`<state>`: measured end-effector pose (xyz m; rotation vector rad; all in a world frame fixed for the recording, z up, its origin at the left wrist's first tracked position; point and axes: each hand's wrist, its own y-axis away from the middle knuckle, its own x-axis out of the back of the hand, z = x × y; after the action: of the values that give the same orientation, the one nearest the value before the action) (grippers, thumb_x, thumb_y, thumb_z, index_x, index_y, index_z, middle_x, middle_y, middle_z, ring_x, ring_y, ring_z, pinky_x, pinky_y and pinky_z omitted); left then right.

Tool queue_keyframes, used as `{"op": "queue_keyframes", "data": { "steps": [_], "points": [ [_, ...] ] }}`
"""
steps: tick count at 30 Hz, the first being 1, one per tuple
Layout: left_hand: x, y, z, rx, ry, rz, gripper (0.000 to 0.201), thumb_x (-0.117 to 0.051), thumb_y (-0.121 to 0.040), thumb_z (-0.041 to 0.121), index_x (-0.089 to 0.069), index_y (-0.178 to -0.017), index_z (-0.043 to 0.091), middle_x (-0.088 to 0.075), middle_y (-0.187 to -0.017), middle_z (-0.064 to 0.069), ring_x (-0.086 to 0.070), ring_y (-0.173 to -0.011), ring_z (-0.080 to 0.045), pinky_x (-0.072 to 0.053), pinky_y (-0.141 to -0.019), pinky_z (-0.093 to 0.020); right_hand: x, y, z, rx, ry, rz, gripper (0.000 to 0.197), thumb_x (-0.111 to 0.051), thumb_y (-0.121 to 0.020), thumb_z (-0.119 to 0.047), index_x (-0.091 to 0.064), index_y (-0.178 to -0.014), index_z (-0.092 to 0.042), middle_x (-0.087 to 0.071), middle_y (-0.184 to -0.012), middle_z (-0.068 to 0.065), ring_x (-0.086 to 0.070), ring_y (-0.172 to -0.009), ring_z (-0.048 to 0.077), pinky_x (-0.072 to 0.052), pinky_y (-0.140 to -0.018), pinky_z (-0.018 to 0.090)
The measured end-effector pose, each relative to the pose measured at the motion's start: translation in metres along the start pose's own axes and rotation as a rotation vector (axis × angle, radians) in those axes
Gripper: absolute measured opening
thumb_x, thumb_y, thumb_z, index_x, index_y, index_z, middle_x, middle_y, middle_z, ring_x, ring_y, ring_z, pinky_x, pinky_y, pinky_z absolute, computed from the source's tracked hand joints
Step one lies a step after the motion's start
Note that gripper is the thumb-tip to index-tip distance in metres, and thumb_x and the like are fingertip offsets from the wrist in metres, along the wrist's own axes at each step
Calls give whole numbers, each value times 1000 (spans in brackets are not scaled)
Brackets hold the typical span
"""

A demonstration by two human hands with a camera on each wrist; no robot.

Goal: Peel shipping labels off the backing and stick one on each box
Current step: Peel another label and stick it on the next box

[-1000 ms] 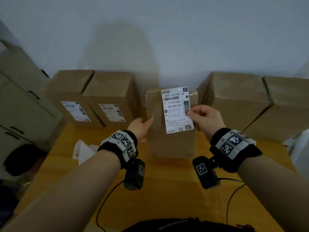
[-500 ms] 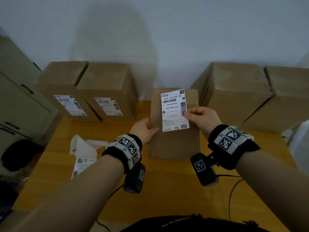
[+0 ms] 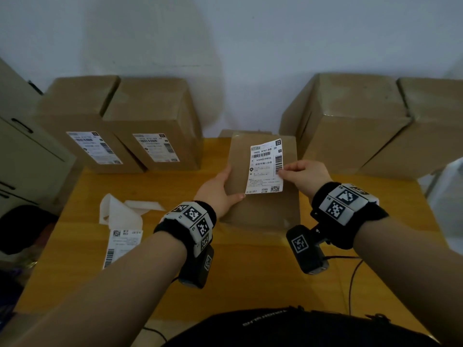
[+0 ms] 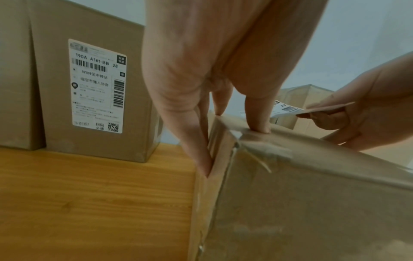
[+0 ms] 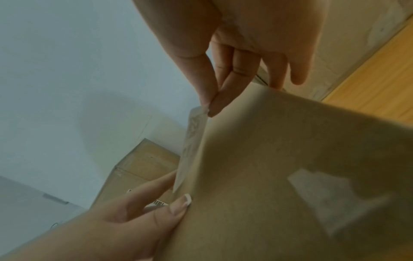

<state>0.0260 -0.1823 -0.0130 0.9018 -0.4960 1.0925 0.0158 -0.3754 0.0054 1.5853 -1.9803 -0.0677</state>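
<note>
Since a second ago the plain brown cardboard box (image 3: pixel 263 181) in the middle of the frame shows more of its broad face to the head camera, and the left hand (image 3: pixel 217 191) has shifted: its thumb now lies across the box's front face close to the lower left corner of the white printed shipping label (image 3: pixel 266 167), with the fingers along the box's left side. The right hand (image 3: pixel 304 171) pinches the label's right edge between thumb and forefinger, as before; the label's top edge now tilts, its right corner higher. The stack of white label sheets (image 3: pixel 122 242) at lower left shows more fully than it did.

The box rests on a yellow-orange wooden table (image 3: pixel 250 266) set against a pale bluish wall (image 3: pixel 225 46). Two brown cardboard boxes bearing white labels (image 3: pixel 120 126) stand at upper left, two unlabelled brown cardboard boxes (image 3: pixel 375 121) at upper right, and a beige cabinet (image 3: pixel 22 156) fills the left edge. Crumpled white backing paper (image 3: pixel 120 211) lies just above the sheet stack.

The label's long axis runs up the frame, print facing the camera and reading upright, over the upper half of the box's face. In the right wrist view its upper part stands off the cardboard.
</note>
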Motion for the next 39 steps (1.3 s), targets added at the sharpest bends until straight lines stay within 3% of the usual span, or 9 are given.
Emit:
{"op": "queue_keyframes", "data": {
  "steps": [3, 11, 19, 25, 30, 34, 37, 39],
  "points": [
    [-1, 1, 0, -6, -12, -5, 83, -64, -86, 34, -12, -150, 26, -42, -145, -3, -46, -127, -23, -40, -99, -32, -5, 2, 1, -4, 45, 28, 18, -66, -84, -17, -66, -100, -9, -62, -93, 0, -57, -91, 15, -46, -80, 27],
    [4, 1, -5, -20, -17, -100, 87, -63, -87, 34, -4, -150, 27, -41, -146, -3, -45, -127, -22, -40, -103, -34, -8, 3, 3, -75, 117, 50, 17, -66, -84, -20, -65, -100, -13, -60, -92, -3, -55, -87, 12, -45, -76, 25],
    [2, 0, -6, -19, -38, -94, 87, -62, -87, 35, -4, -150, 27, -42, -144, -3, -46, -126, -21, -41, -101, -34, -9, 3, 5, -87, 103, 49, 19, -66, -84, -21, -66, -101, -14, -61, -93, -3, -55, -88, 12, -45, -76, 26],
    [3, 0, -6, -28, -49, -88, 87, -63, -87, 34, -4, -150, 26, -42, -144, -3, -47, -126, -21, -41, -100, -32, -4, 4, 6, -138, -8, 58, 8, -66, -84, -16, -65, -91, -13, -62, -92, 0, -57, -90, 14, -44, -77, 27],
    [2, -1, -6, -28, -61, -86, 87, -63, -86, 34, -5, -150, 26, -42, -144, -3, -47, -126, -22, -42, -102, -33, -6, 4, 5, -149, -15, 38, 12, -65, -85, -17, -64, -96, -12, -60, -90, -2, -56, -89, 13, -43, -75, 27],
    [2, -1, -7, -22, -49, -88, 87, -63, -86, 35, -5, -150, 26, -41, -146, -4, -45, -127, -22, -40, -102, -32, -3, 6, 6, -148, -39, 85, 3, -64, -85, -15, -62, -85, -15, -62, -93, 1, -57, -89, 14, -46, -74, 26],
    [3, -1, -7, -26, -50, -92, 87, -63, -86, 35, -5, -150, 26, -40, -146, -4, -44, -128, -22, -39, -102, -31, -2, 9, 5, -101, -51, 102, 8, -63, -86, -14, -65, -93, -10, -63, -93, 2, -57, -87, 14, -45, -70, 23],
    [3, -1, -7, -29, -57, -97, 87, -63, -86, 35, -5, -150, 25, -40, -146, -4, -44, -128, -22, -39, -102, -31, -3, 9, 4, -83, -36, 89, 12, -63, -86, -15, -66, -97, -9, -64, -93, 2, -58, -87, 14, -47, -74, 25]
  ]
}}
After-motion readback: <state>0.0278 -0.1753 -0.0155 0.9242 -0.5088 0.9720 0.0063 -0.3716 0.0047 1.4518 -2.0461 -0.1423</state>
